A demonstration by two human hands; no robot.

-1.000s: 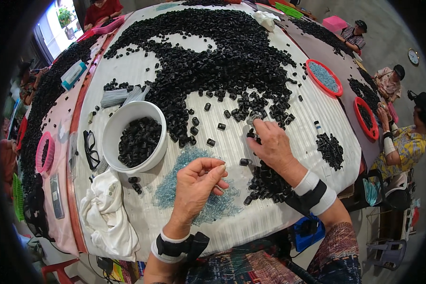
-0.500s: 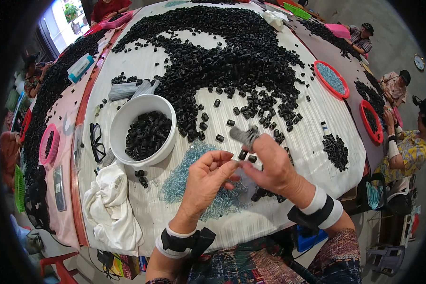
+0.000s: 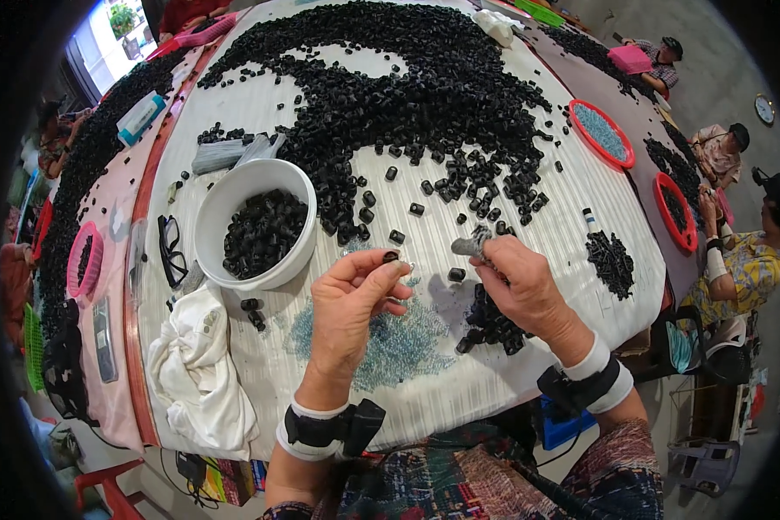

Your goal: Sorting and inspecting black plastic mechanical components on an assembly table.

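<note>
My left hand [image 3: 348,303] pinches a small black cylindrical piece [image 3: 391,256] between thumb and index finger, above a spread of tiny pale-blue beads [image 3: 403,354]. To the right, apart from it, my right hand [image 3: 520,282] is closed, with a grey cloth cover [image 3: 473,243] over a fingertip. Whatever its fingers may hold is hidden. Under my right hand lies a small cluster of black pieces [image 3: 492,325]. At the left stands a white bucket [image 3: 299,186] partly filled with more such pieces.
A large heap of black pieces [image 3: 390,95] covers the table's far part. White cloth [image 3: 201,373], eyeglasses [image 3: 172,251] and grey strips [image 3: 221,157] lie left. Rightward are a black pile [image 3: 610,265] and a red basket of beads [image 3: 602,134]. Several people sit around adjoining tables.
My hands, close together before, have moved apart. The right has shifted to the right; the left has come up and left, and a black piece now shows in its pinch.
</note>
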